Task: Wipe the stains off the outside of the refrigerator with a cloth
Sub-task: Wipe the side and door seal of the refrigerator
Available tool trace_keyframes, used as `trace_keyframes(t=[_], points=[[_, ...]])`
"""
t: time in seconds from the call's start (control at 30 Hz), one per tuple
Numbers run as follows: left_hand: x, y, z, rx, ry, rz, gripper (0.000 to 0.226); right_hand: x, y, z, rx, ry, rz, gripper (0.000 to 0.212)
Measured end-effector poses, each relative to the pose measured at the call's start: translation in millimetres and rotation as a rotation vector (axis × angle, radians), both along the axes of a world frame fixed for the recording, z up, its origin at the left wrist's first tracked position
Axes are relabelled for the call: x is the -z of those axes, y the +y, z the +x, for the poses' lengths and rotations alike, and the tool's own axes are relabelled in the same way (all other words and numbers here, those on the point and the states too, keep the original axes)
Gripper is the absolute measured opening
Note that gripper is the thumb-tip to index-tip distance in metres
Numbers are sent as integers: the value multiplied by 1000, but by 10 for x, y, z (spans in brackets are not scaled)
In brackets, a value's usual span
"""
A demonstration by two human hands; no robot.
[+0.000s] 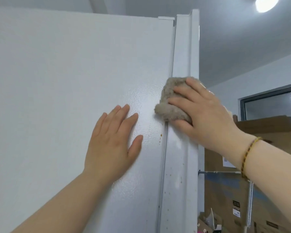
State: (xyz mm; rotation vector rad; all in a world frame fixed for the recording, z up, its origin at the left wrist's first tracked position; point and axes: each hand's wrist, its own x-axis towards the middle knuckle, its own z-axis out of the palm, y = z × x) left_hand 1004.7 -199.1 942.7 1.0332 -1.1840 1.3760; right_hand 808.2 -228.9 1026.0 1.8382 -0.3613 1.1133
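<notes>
The white refrigerator [57,81] fills the left and middle of the view, seen from its side panel, with the door edge [185,56] running down at the right. My right hand [203,111] presses a folded grey-brown cloth [168,101] against the seam between side panel and door edge, fingers spread over the cloth and the thumb under it. My left hand [114,140] lies flat on the side panel, fingers straight, holding nothing. Small brown stains [160,136] dot the panel just below the cloth, and more brown specks [170,174] run down the door edge.
Cardboard boxes [267,132] are stacked right of the refrigerator, with a metal rack post [250,202] in front of them. A dark-framed window [272,103] sits in the far wall. A ceiling lamp [265,3] shines at top right.
</notes>
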Motion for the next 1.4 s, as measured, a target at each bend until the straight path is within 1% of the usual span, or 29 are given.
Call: trace_keyframes(t=[0.1, 0.17, 0.23, 0.27, 0.33, 0.4, 0.43, 0.47, 0.53, 0.63, 0.7, 0.73, 0.8, 0.87, 0.93, 1.0, 1.03, 1.1, 1.17, 1.2, 1.27, 1.3, 1.37, 1.4], points=[[5, 6, -1, -6, 4, 21, 42, 364, -86, -135, 22, 165, -59, 39], [1, 7, -2, -6, 8, 20, 42, 275, -85, -147, 44, 176, -40, 40], [1, -1, 3, -1, 7, 12, 42, 53, 31, -38, 85, 45, 17, 49], [1, -1, 3, 2, 5, 11, 42, -74, 91, 39, 123, -47, 94, 52], [2, 6, 2, 13, 1, 14, 43, -252, 119, 164, 154, -187, 207, 48], [12, 20, -8, 38, 10, 19, 43, -252, 140, 254, 137, -241, 230, 45], [19, 22, -14, 52, 15, 21, 43, -179, 129, 267, 109, -246, 210, 44], [21, 28, -12, 66, 18, 22, 43, -53, 97, 265, 81, -240, 148, 42], [21, 45, -23, 80, 23, 20, 42, 293, 19, 205, 29, -202, -20, 41], [25, 66, -28, 66, 24, 32, 42, 939, -53, 69, 22, -55, -37, 44], [29, 82, -38, 74, 30, 61, 42, 1230, -45, -38, 45, 59, -31, 43], [31, 88, -40, 77, 39, 76, 43, 1266, -41, -81, 52, 111, -31, 43], [32, 96, -42, 69, 52, 91, 44, 1140, -31, -129, 80, 184, -60, 39], [17, 102, -46, 65, 49, 101, 44, 870, -15, -133, 132, 197, -75, 39], [17, 143, -41, 91, 57, 152, 48, 606, 64, -97, 157, 138, -6, 44], [100, 202, -22, 107, 66, 209, 51, 448, 138, -6, 140, 15, 170, 46], [184, 241, -8, 98, 69, 210, 51, 446, 179, 68, 139, -53, 211, 45], [384, 296, 49, 70, 103, 185, 50, 571, 161, 226, 180, -161, 127, 44], [572, 371, 89, 55, 193, 202, 54, 812, 181, 306, 243, -230, 102, 45], [643, 418, 108, 43, 259, 244, 60, 947, 192, 307, 262, -204, 118, 43], [729, 477, 149, 11, 353, 359, 72, 1162, 180, 193, 265, -109, 49, 29], [750, 492, 176, -14, 348, 404, 75, 1185, 152, 90, 253, -29, 3, 21], [759, 506, 238, -102, 276, 476, 79, 1051, 171, -117, 259, 200, -60, 22], [761, 514, 261, -137, 251, 499, 80, 927, 198, -182, 270, 289, -91, 18]])
